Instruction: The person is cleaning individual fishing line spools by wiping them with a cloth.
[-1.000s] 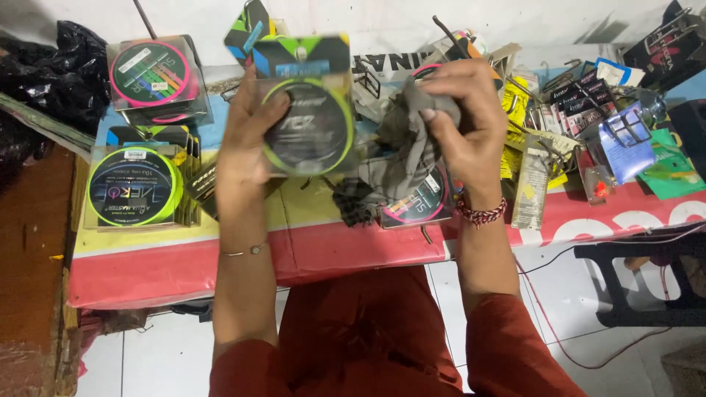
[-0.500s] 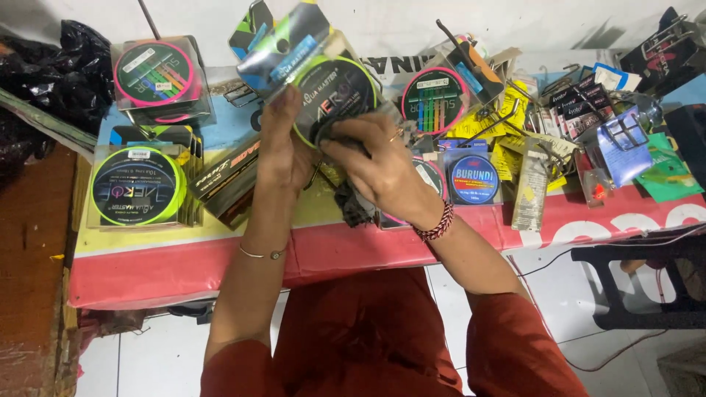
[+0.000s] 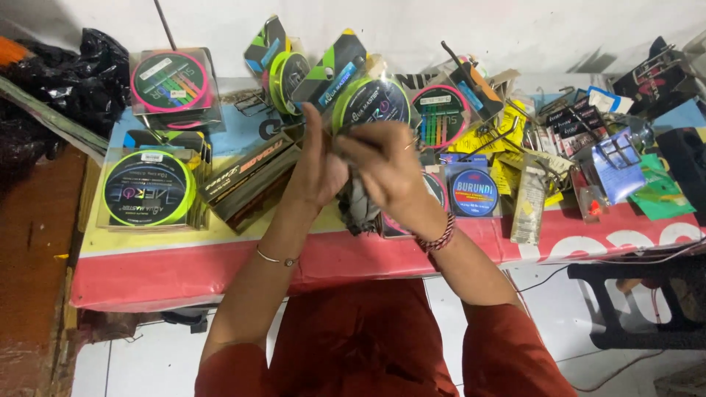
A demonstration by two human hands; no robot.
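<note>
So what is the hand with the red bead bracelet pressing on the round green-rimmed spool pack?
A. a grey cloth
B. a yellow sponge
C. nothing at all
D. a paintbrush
A. The right hand presses a crumpled grey cloth against the green-rimmed spool pack, which the left hand holds up from the other side; the cloth's loose end hangs down between the two wrists.

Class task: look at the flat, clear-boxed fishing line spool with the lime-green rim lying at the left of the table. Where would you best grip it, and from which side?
Grip the lime-green-rimmed boxed spool by its two opposite side edges, coming down from above. It lies flat, face up, on a stack of similar boxes, so its broad face gives no purchase. Its near and left edges look clear; a long dark box crowds the right edge.
</note>
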